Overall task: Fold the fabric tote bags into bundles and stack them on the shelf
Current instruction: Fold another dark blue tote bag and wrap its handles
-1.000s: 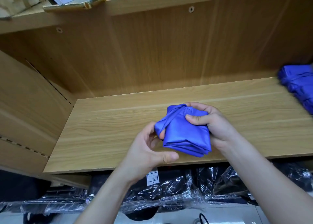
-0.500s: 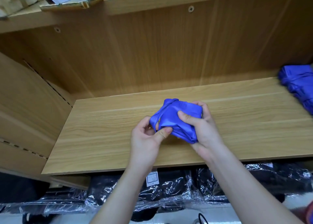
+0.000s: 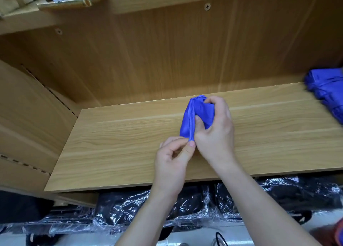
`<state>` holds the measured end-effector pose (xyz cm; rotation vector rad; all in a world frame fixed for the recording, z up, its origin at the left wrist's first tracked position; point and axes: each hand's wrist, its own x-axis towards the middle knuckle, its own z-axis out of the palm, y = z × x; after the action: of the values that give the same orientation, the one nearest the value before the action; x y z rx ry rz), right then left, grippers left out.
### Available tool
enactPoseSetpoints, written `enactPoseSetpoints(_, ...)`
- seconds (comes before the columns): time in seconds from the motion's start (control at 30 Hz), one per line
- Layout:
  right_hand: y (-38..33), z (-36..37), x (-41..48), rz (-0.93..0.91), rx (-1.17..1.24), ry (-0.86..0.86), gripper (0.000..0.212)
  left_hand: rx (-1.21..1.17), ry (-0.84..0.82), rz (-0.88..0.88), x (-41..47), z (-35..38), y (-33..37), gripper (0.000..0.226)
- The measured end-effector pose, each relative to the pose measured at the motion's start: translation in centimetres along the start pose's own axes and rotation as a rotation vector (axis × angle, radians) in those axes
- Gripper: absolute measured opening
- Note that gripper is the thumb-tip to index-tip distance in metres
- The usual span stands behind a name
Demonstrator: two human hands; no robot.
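Right grip (image 3: pixel 217 134) first: fingers curled over the top and thumb pressed into the front of the blue tote bundle (image 3: pixel 203 112), clamping it from the right side. Just below, the left grip (image 3: pixel 172 158) has thumb and forefinger pressed together on the tail end of the bag's strap (image 3: pixel 192 123), which runs as a narrow ridge down the bundle's left edge to that pinch. The two hands are touching at the strap end. The bundle sits over the middle of the shelf board (image 3: pixel 120 149), and whether it rests on the wood or is held a little above it I can't tell. Its long axis runs away from the person toward the back panel, the near end at the left grip and the far end under the right fingertips. By the look of it this is the wrap-and-tuck that finishes the bundle, so the strap end wants tucking in before anything is let go. The finished stack of folded blue bags (image 3: pixel 326 89) lies well apart at the right end of the shelf, the right hand's side, so the right grip is the nearer carrier. Below the board, black packets in clear plastic (image 3: pixel 130 212)
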<state>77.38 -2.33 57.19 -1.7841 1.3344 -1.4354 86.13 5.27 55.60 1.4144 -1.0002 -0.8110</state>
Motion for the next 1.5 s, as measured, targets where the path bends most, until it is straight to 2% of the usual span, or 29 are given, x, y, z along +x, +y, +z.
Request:
enactPoseSetpoints(0.07, -0.5, -0.6, 0.5, -0.104, -0.145, -0.108, 0.04, -0.008, -0.012, -0.043, 0.4, -0.4, 1.0, 0.018)
enactPoseSetpoints(0.13, -0.3, -1.1, 0.4, -0.212, -0.356, -0.221, 0.038, -0.112, -0.029, -0.113, 1.3, -1.1, 2.4, 0.005)
enactPoseSetpoints(0.17, 0.1, -1.3, -0.1, -0.247, -0.426, -0.294, 0.037, -0.165, -0.044, -0.146, 1.9, -1.5, 3.2, 0.01)
enactPoseSetpoints(0.2, 0.6, -1.4, -0.9, -0.254, -0.435, -0.364, 0.037, -0.179, -0.072, -0.166, 2.7, -1.8, 4.1, 0.016)
enactPoseSetpoints(0.27, 1.3, -1.5, -2.0, -0.198, -0.304, -0.442, 0.042, -0.055, -0.094, -0.137, 4.0, -2.5, 4.8, 0.02)
enactPoseSetpoints(0.37, 1.6, -1.6, -2.3, -0.131, -0.142, -0.408, 0.054, 0.187, 0.021, -0.074, 4.8, -2.7, 3.6, 0.011)
enactPoseSetpoints(0.43, 1.6, -1.8, -2.2, -0.138, -0.135, -0.402, 0.061, 0.271, 0.006, -0.13, 4.2, -2.4, 2.7, 0.025)
enactPoseSetpoints(0.5, 1.6, -1.8, -2.3, -0.156, -0.198, -0.402, 0.065, 0.184, -0.003, -0.214, 3.7, -1.8, 1.9, 0.025)
enactPoseSetpoints(0.6, 1.6, -1.7, -2.4, -0.214, -0.303, -0.397, 0.06, -0.053, 0.046, -0.357, 3.8, -1.0, 2.0, 0.015)
enactPoseSetpoints(0.67, 1.6, -1.4, -2.4, -0.273, -0.408, -0.413, 0.064, -0.229, 0.056, -0.446, 4.0, -0.7, 2.4, 0.015)
enactPoseSetpoints(0.73, 1.5, -1.0, -2.6, -0.31, -0.562, -0.424, 0.075, -0.246, 0.082, -0.428, 4.1, -0.5, 3.0, 0.014)
enactPoseSetpoints(0.8, 1.4, -0.8, -2.4, -0.297, -0.591, -0.407, 0.076, -0.154, 0.07, -0.325, 4.1, -0.4, 3.7, 0.018)
enactPoseSetpoints(0.87, 1.5, -1.1, -2.1, -0.216, -0.507, -0.413, 0.062, -0.077, -0.004, -0.242, 4.0, -0.4, 4.3, 0.023)
enactPoseSetpoints(0.9, 1.8, -1.3, -1.8, -0.116, -0.4, -0.431, 0.053, -0.063, -0.074, -0.211, 3.9, -0.4, 4.4, 0.028)
enactPoseSetpoints(1.0, 2.0, -1.9, -0.5, 0.379, 0.162, -0.319, 0.036, -0.01, -0.357, -0.052, 2.3, -1.2, 3.9, 0.051)
enactPoseSetpoints(1.03, 1.8, -2.2, 0.0, 0.542, 0.367, -0.249, 0.033, 0.118, -0.434, 0.063, 1.6, -1.6, 3.5, 0.061)
enactPoseSetpoints(1.1, 1.9, -2.8, 0.7, 0.781, 0.645, -0.194, 0.025, 0.535, -0.508, 0.396, 0.8, -2.5, 2.4, 0.077)
enactPoseSetpoints(1.17, 1.7, -3.3, 0.8, 0.903, 0.739, -0.288, 0.026, 0.795, -0.449, 0.675, 1.4, -2.9, 1.6, 0.066)
enactPoseSetpoints(1.23, 1.2, -3.5, 0.5, 0.959, 0.755, -0.414, 0.028, 0.718, -0.391, 0.717, 2.3, -2.6, 1.7, 0.045)
enactPoseSetpoints(1.3, 0.9, -3.5, 0.4, 0.928, 0.713, -0.511, 0.023, 0.578, -0.354, 0.667, 3.0, -2.5, 2.0, 0.039)
enactPoseSetpoints(1.33, 1.1, -3.6, 0.4, 0.852, 0.639, -0.555, 0.019, 0.525, -0.324, 0.619, 3.1, -2.5, 2.1, 0.037)
enactPoseSetpoints(1.37, 1.3, -3.8, 0.5, 0.74, 0.544, -0.589, 0.023, 0.478, -0.293, 0.548, 3.2, -2.5, 2.2, 0.035)
enactPoseSetpoints(1.43, 1.7, -4.2, 0.5, 0.474, 0.379, -0.589, 0.048, 0.399, -0.21, 0.368, 3.2, -2.3, 2.3, 0.028)
enactPoseSetpoints(1.5, 1.1, -4.4, 0.2, 0.266, 0.285, -0.512, 0.054, 0.25, -0.162, 0.18, 3.2, -1.9, 2.6, 0.022)
